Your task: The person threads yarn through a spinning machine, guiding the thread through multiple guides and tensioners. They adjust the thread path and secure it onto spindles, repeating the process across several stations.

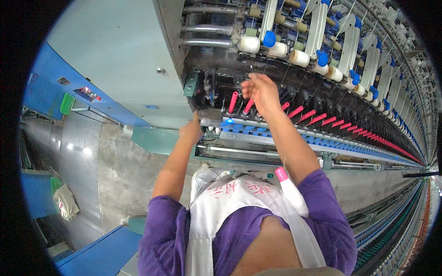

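Note:
My right hand is raised over a row of pink bobbins on a long yarn spinning machine. Its fingers are bent and drawn together, slightly blurred; a small pale tip shows just above them, and what they hold cannot be made out. Below the white rollers, fine yarns run down toward the bobbins. My left hand is at the corner of the grey end cabinet, beside the end of the blue rail. One finger points up there; the other fingers are hidden or smeared.
White arms with blue knobs line the machine above the rollers. A white bottle with a pink cap sits at my apron. Behind me on the right runs another machine row. A pale cloth bundle lies at far left.

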`<state>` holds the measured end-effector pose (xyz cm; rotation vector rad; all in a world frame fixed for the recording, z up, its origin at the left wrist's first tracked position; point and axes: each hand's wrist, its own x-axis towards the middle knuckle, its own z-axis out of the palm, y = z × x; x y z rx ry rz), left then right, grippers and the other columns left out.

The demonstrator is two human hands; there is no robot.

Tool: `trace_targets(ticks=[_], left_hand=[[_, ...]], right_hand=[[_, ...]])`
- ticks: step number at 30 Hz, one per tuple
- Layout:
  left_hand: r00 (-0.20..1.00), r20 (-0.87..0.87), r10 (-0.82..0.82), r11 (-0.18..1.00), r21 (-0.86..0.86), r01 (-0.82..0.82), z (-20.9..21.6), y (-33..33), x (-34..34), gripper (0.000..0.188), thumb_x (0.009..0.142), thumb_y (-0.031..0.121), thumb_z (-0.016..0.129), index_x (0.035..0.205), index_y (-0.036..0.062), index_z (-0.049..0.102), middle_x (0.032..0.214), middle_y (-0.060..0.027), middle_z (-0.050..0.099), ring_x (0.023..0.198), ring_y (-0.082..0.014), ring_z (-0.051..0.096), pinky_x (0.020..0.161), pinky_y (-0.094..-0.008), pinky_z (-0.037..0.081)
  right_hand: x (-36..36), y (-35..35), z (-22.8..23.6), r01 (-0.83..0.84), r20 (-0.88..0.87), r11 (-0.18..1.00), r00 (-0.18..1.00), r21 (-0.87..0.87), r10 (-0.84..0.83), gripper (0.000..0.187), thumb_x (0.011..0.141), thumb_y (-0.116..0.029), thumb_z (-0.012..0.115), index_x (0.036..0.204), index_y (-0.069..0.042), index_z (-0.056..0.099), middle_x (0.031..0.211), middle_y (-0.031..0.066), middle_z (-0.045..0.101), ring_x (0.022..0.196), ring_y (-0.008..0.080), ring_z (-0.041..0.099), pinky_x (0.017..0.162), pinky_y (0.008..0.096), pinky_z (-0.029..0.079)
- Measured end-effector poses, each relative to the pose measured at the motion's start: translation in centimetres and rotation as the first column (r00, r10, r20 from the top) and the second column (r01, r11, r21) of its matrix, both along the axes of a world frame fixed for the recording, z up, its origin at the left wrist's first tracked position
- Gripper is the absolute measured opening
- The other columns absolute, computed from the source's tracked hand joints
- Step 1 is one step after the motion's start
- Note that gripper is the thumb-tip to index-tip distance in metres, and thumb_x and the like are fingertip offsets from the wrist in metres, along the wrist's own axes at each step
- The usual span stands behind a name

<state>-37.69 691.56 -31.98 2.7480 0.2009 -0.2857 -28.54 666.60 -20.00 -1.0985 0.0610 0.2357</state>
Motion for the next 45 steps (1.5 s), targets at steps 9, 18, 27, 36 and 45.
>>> trace_targets(ticks=[9,18,27,36,45], left_hand=[[0.977,-0.041,0.208,-0.314,-0.949,0.027,7.8,-6.7,10.4,0.043,0.104,0.037,0.054,0.132,0.0052,0.059,0.110,-0.0071,0.069,0.097,-0.0182,0.063,0.086,-0.0337,0.050],[0.914,-0.086,0.396,-0.510,-0.848,0.141,11.2,-8.8,12.4,0.011,0.100,0.010,0.062,0.103,-0.0002,0.065,0.088,-0.0057,0.067,0.077,-0.0115,0.060,0.073,-0.0270,0.049],[0.869,0.072,0.489,-0.193,-0.963,0.189,11.1,-8.1,13.2,0.015,0.102,0.013,0.058,0.095,0.0005,0.063,0.081,-0.0032,0.065,0.073,-0.0105,0.057,0.070,-0.0251,0.047],[0.916,0.198,0.350,0.103,-0.980,0.173,11.3,-8.4,13.8,0.018,0.100,0.016,0.063,0.095,-0.0008,0.065,0.084,-0.0049,0.068,0.077,-0.0110,0.059,0.073,-0.0278,0.048],[0.890,0.082,0.448,-0.251,-0.944,0.213,9.7,-8.0,12.3,0.015,0.102,0.013,0.059,0.099,-0.0006,0.065,0.088,-0.0055,0.068,0.078,-0.0107,0.060,0.075,-0.0256,0.050]], right_hand=[[8.1,5.9,0.0,0.243,-0.215,0.853,0.964,0.461,-0.159,0.013,0.101,-0.008,0.049,0.096,0.001,0.056,0.087,0.0128,0.062,0.075,0.0241,0.058,0.069,0.0358,0.050],[7.3,8.7,-0.5,0.236,-0.164,0.882,0.969,0.408,-0.184,0.016,0.100,-0.011,0.054,0.087,-0.002,0.054,0.075,0.0052,0.053,0.061,0.0162,0.046,0.055,0.0291,0.040],[8.2,9.1,0.0,0.354,-0.197,0.894,0.931,0.277,-0.307,0.018,0.097,-0.008,0.052,0.080,-0.004,0.053,0.070,0.0077,0.053,0.055,0.0188,0.046,0.051,0.0299,0.040],[7.7,8.5,0.6,0.525,-0.178,0.809,0.851,0.265,-0.493,0.014,0.096,-0.006,0.050,0.083,-0.004,0.050,0.071,0.0048,0.048,0.059,0.0176,0.043,0.057,0.0302,0.039],[6.7,9.1,0.7,0.375,-0.141,0.916,0.924,0.140,-0.357,0.007,0.098,-0.005,0.054,0.095,-0.001,0.057,0.074,0.0055,0.053,0.061,0.0178,0.047,0.055,0.0315,0.040]])
